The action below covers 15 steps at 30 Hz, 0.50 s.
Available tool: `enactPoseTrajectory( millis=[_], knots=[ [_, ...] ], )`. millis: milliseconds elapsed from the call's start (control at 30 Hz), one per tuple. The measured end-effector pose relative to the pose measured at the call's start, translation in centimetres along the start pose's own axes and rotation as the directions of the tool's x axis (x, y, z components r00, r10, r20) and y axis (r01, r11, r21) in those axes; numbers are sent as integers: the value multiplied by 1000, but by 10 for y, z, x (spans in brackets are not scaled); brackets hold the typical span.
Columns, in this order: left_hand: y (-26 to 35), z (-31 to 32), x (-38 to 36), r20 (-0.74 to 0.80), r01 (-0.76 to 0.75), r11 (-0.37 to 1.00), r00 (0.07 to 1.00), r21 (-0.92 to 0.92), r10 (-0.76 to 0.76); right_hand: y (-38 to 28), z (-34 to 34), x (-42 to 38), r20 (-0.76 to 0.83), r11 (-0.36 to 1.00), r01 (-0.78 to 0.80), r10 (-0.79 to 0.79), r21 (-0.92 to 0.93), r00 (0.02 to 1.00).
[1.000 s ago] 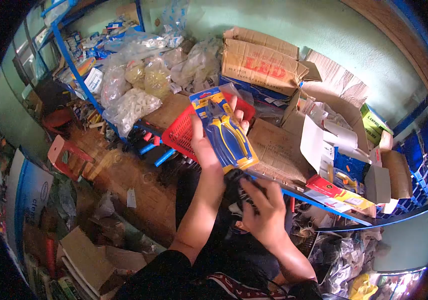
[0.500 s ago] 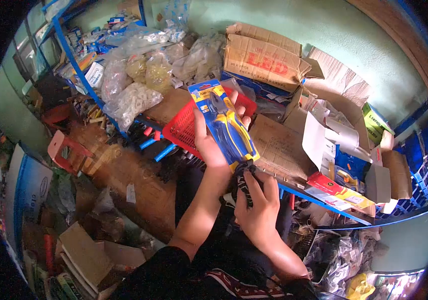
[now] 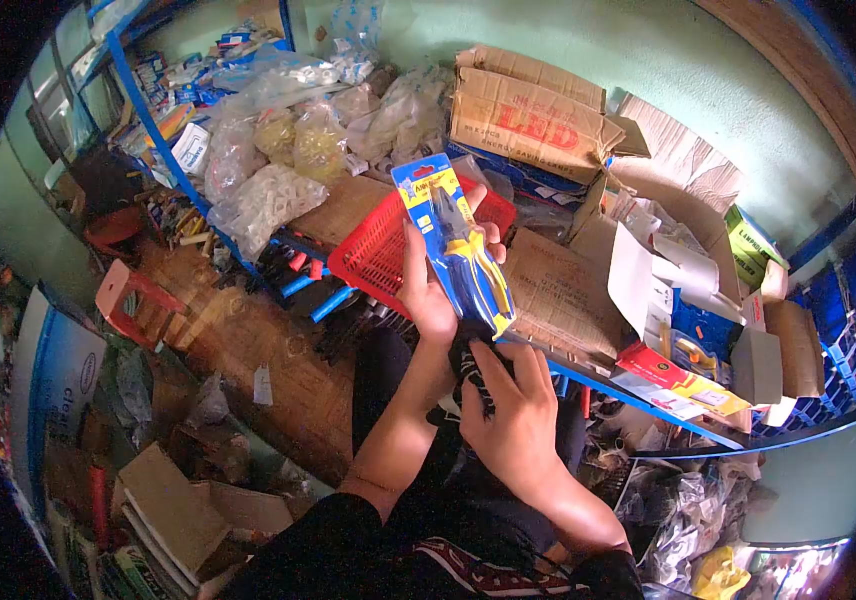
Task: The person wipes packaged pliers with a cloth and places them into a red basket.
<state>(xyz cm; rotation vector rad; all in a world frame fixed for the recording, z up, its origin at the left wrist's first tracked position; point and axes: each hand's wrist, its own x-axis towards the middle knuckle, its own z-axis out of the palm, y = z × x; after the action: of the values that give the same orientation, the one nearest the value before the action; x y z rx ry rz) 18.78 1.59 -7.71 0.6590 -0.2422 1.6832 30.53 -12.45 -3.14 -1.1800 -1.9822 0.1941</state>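
Note:
A blister pack of pliers (image 3: 463, 255), yellow and blue handles on a blue and yellow card, lies tilted in my left hand (image 3: 432, 308). The fingers of that hand wrap round both edges of the pack from behind. Just below the pack's lower end, my right hand (image 3: 516, 415) is closed on a black cloth with a white pattern (image 3: 474, 382). The cloth is bunched between thumb and fingers, its top right at the pack's bottom edge. Behind the pack stands a red plastic basket (image 3: 363, 262), partly hidden by my left hand.
A blue-framed shelf holds clear bags of small parts (image 3: 268, 205), a cardboard LED box (image 3: 528, 115) and an open box of goods (image 3: 638, 290). Blue-handled tools (image 3: 333, 304) jut from the shelf edge. A red stool (image 3: 133, 305) and an open carton (image 3: 183, 515) are at left.
The pliers pack has turned more upright and shifted slightly right. My right hand, still gripping the black cloth, has moved a little down and left.

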Motion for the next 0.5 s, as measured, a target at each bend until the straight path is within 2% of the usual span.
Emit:
enactPoseTrajectory(
  millis=[100,167,200,333,500],
  knots=[
    [0,4,-1,1,10,1000,1000,2,-10,0,0,5,-29,999,2,0,52,1000],
    [3,3,-4,-1,68,997,998,37,-68,1,2,5,-19,998,-1,2,61,1000],
    [0,8,-6,-80,48,998,996,32,-45,2,2,5,-6,997,-6,6,72,1000],
    [-2,9,-13,-165,106,994,981,22,-101,1,4,10,-11,995,-29,30,93,999],
    [-2,12,-19,-137,174,982,977,68,-164,-1,4,18,-39,989,-48,54,141,998]
  ],
)
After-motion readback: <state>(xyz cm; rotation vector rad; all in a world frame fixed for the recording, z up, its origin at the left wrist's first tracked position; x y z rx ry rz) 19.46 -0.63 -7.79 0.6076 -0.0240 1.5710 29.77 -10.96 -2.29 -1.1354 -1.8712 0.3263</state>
